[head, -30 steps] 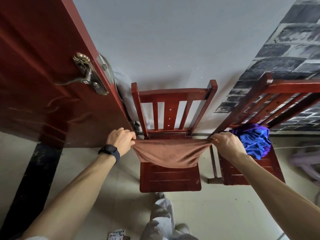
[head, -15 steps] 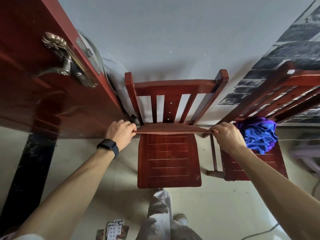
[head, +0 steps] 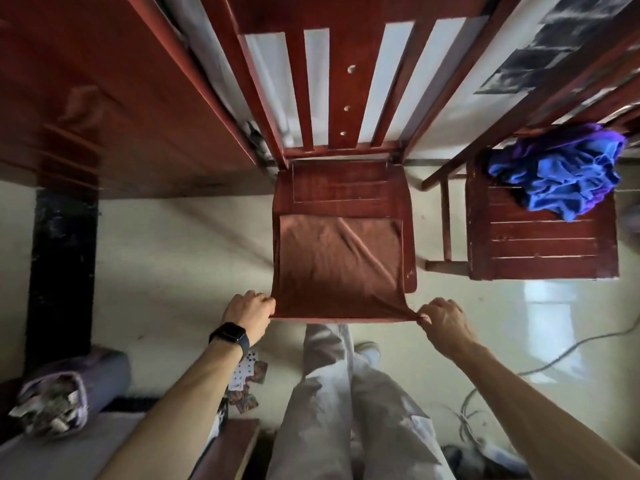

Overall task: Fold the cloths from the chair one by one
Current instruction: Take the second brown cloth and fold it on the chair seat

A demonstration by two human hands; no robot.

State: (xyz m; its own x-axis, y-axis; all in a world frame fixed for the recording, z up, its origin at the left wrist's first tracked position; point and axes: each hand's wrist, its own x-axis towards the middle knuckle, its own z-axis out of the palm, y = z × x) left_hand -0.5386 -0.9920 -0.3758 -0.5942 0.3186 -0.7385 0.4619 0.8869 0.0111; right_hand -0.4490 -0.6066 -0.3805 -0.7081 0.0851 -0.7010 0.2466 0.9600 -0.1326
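Pale tiled floor, two chairs. Left hand (head: 250, 310) and right hand (head: 442, 320) pinched near corners of brown cloth (head: 337, 268), taut over red wooden chair seat (head: 341, 183), likely to flatten it. Blue crumpled cloth (head: 557, 173) waited right.

Brown cloth (head: 337, 268): spread over chair seat (head: 341, 183), near corners pinched by left hand (head: 250, 311) and right hand (head: 443, 322).
Blue cloths (head: 557, 174): heaped at 2 o'clock.
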